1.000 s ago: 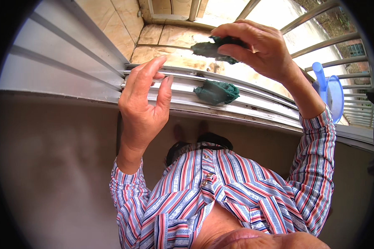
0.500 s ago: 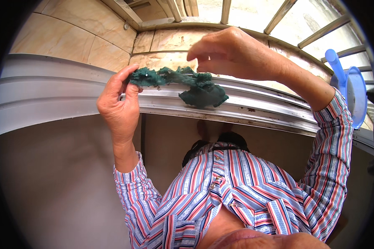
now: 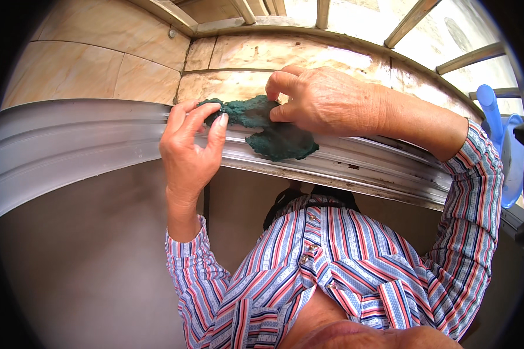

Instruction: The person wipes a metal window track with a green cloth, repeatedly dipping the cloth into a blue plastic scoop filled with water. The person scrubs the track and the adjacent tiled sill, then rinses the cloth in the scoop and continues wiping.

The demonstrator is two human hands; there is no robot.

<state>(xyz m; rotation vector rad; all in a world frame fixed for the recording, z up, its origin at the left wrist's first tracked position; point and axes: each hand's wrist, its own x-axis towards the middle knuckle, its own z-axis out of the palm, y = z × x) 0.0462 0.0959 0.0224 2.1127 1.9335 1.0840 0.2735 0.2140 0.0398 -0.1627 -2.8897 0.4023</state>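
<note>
A ragged, thin, dark green rag [image 3: 282,139] lies bunched across the metal window track [image 3: 384,168], its wider flap hanging over the grooves. My left hand [image 3: 191,139] has its fingertips closed on the left end of the rag, at the inner corner of the sill. From above, my right hand [image 3: 326,100] reaches in, its thumb and index finger bent onto the middle of the rag. Part of the rag is hidden behind the fingers of both hands.
Beyond the track runs a marbled tile ledge [image 3: 250,55] with metal window bars [image 3: 410,23] along its far side. A blue long-handled dipper [image 3: 490,110] is at the far right. A grey panel edge [image 3: 75,142] extends on the left.
My right hand has come down from above the rag and now touches its middle. My left hand has moved a little to the right with the rag's end, bunching it more.
</note>
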